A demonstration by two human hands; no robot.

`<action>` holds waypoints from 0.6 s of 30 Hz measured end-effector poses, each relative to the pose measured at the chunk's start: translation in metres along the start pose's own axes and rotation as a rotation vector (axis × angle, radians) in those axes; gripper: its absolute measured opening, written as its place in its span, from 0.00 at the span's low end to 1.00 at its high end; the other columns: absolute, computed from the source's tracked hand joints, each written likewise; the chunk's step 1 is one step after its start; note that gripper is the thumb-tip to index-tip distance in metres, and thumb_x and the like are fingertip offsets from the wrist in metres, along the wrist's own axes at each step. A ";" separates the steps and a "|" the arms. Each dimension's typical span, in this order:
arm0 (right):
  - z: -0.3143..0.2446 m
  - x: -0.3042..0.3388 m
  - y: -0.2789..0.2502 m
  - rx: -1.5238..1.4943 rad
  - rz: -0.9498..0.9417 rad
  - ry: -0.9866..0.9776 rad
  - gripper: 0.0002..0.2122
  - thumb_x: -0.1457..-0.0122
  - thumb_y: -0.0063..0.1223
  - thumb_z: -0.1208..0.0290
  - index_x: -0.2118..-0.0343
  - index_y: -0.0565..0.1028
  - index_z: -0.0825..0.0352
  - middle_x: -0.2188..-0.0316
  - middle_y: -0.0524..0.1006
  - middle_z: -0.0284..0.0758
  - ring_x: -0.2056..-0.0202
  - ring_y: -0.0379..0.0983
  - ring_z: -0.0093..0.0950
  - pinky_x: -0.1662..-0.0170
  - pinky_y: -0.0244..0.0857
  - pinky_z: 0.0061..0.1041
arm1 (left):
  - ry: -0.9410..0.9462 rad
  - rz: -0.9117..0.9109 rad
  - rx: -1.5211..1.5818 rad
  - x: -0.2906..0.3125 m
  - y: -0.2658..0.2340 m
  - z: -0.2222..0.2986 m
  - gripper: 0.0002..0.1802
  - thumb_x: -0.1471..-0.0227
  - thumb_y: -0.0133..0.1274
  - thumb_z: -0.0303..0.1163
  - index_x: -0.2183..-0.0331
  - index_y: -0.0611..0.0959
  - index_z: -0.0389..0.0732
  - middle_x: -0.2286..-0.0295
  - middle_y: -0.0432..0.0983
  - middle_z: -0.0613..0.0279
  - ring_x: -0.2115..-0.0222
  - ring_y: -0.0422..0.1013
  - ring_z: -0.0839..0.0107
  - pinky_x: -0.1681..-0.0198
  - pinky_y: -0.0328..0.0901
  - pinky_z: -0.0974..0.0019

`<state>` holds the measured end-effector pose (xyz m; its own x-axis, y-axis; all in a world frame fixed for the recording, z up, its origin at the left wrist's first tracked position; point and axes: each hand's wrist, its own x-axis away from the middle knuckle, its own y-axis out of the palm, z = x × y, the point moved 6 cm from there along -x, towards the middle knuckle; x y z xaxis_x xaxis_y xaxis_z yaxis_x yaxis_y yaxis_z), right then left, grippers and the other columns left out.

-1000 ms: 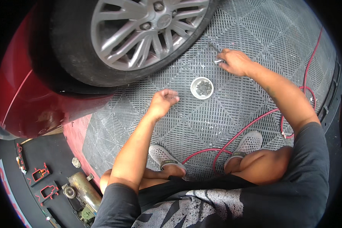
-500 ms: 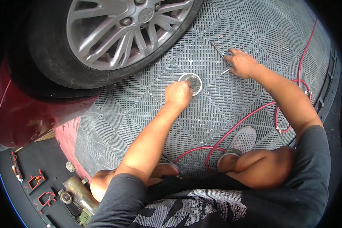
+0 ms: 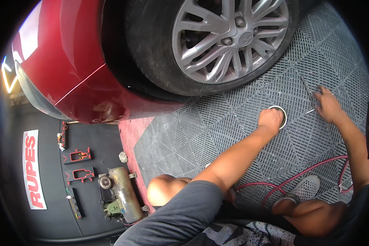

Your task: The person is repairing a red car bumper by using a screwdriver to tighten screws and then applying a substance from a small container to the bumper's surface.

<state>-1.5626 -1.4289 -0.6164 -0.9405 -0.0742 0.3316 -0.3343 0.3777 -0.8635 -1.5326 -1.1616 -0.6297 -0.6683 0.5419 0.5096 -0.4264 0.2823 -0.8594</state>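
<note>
My left hand (image 3: 270, 119) is closed at the near left side of a small round container with a pale rim (image 3: 284, 118), which stands on the floor. Its fingertips dip over the rim and are hidden, so what they grip does not show. To the right, my right hand (image 3: 329, 106) is low over the floor with its fingers apart. Beside those fingers lies a thin metal rod-like tool (image 3: 308, 91), its lower end bent into a short piece. Past the container stands a car wheel (image 3: 217, 76) with a silver multi-spoke rim and black tyre.
A red car body (image 3: 80, 61) fills the upper left. Grey grid tiles (image 3: 209, 135) cover the floor. A red hose (image 3: 303, 167) curls by my shoe (image 3: 305, 189). An air compressor (image 3: 127, 194) stands lower left, near a dark wall with tool holders (image 3: 78, 155).
My view has swung left, so more of the car, the wall and the compressor shows. Both hands stay by the container and the metal tool.
</note>
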 end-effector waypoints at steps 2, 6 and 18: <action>-0.007 -0.001 -0.009 -0.007 0.039 -0.007 0.24 0.41 0.64 0.76 0.40 0.76 0.68 0.32 0.65 0.50 0.33 0.65 0.48 0.30 0.62 0.42 | 0.002 0.028 0.047 0.008 -0.009 -0.001 0.06 0.47 0.61 0.27 0.67 0.91 0.42 0.65 0.88 0.50 0.62 0.85 0.53 0.57 0.78 0.54; -0.023 -0.004 -0.019 -0.151 0.191 -0.164 0.21 0.39 0.63 0.75 0.42 0.78 0.68 0.37 0.71 0.49 0.38 0.71 0.47 0.34 0.67 0.41 | 0.002 0.236 0.297 0.025 -0.042 0.000 0.06 0.45 0.63 0.26 0.64 0.89 0.38 0.67 0.88 0.51 0.64 0.85 0.55 0.59 0.77 0.55; -0.213 0.033 -0.106 -1.362 -0.123 -0.395 0.11 0.36 0.66 0.73 0.53 0.84 0.73 0.61 0.86 0.39 0.58 0.83 0.24 0.51 0.78 0.26 | 0.045 0.264 1.358 0.152 -0.197 -0.056 0.09 0.37 0.65 0.25 0.57 0.83 0.32 0.63 0.85 0.58 0.60 0.80 0.76 0.53 0.75 0.70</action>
<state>-1.5452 -1.2749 -0.4334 -0.9410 -0.3338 0.0550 -0.3076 0.9119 0.2718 -1.5159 -1.0904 -0.3852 -0.8122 0.4902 0.3163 -0.5625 -0.8019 -0.2015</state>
